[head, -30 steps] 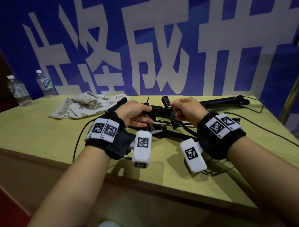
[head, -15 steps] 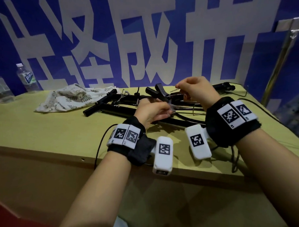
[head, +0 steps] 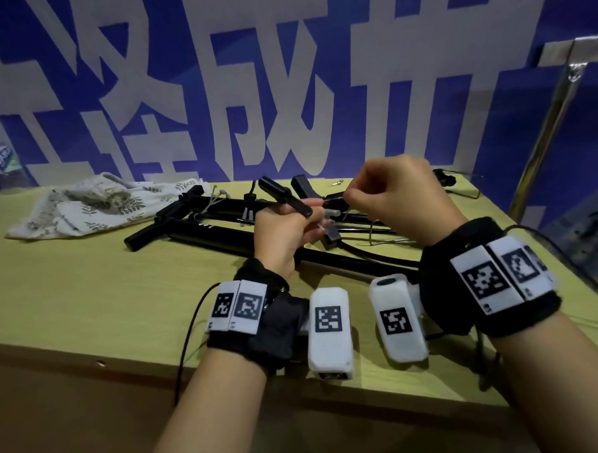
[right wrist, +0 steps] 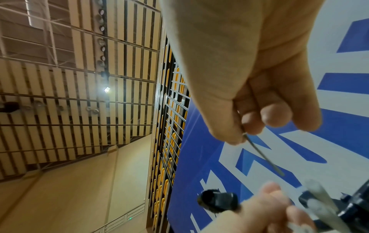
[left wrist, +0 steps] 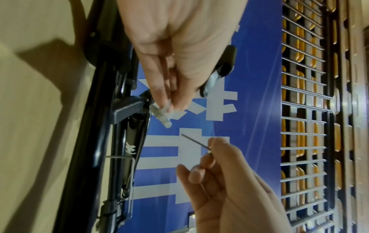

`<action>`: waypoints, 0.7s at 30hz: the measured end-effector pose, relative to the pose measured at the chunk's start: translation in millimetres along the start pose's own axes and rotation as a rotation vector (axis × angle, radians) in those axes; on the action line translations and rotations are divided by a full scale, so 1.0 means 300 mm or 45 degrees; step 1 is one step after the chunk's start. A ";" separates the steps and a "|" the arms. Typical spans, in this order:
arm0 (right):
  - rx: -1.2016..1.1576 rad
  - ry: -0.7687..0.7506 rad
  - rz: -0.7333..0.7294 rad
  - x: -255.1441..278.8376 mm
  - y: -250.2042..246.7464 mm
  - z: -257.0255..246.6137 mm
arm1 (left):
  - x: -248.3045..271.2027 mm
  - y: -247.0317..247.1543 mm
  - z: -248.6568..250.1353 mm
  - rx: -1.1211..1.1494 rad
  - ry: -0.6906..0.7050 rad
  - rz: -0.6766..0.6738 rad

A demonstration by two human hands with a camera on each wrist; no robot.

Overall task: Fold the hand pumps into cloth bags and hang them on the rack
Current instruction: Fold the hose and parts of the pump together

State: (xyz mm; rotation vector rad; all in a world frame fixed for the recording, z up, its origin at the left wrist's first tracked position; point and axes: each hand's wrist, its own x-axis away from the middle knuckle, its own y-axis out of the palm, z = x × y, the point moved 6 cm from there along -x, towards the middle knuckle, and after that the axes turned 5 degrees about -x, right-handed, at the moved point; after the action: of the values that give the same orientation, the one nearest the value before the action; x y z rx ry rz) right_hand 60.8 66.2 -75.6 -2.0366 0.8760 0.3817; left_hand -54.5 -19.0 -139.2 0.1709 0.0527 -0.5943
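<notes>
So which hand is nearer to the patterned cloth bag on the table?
The left. The left hand is raised over the pumps, just right of the cloth bag and apart from it. The right hand is farther right, beyond the left hand, pinching a thin needle.

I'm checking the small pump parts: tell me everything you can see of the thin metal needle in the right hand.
The needle is a thin, straight, grey metal pin, bare along its shown length. The right hand pinches its base between thumb and fingertip, and the free tip points toward a clear plastic nozzle held by the left hand. A gap separates tip and nozzle. It is held in the air above the table.
</notes>
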 end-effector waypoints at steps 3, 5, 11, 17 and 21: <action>0.015 -0.007 -0.009 0.002 -0.003 -0.007 | -0.002 -0.001 0.003 -0.038 0.024 -0.012; 0.018 0.003 -0.052 0.004 0.004 -0.008 | -0.004 -0.002 0.003 -0.048 0.048 0.001; 0.008 -0.015 -0.154 0.007 0.039 -0.027 | -0.016 -0.006 -0.003 -0.075 0.074 0.047; -0.032 -0.017 -0.187 0.010 0.058 -0.035 | -0.019 0.004 -0.010 -0.087 0.074 0.028; -0.028 0.002 -0.220 0.009 0.064 -0.028 | -0.021 0.004 -0.010 -0.090 0.084 0.030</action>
State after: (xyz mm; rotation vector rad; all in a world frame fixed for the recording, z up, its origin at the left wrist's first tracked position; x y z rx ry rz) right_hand 48.7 50.8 -83.6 -2.1143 0.6924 0.2952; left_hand -59.0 -13.9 -141.5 0.1220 0.1350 -0.5627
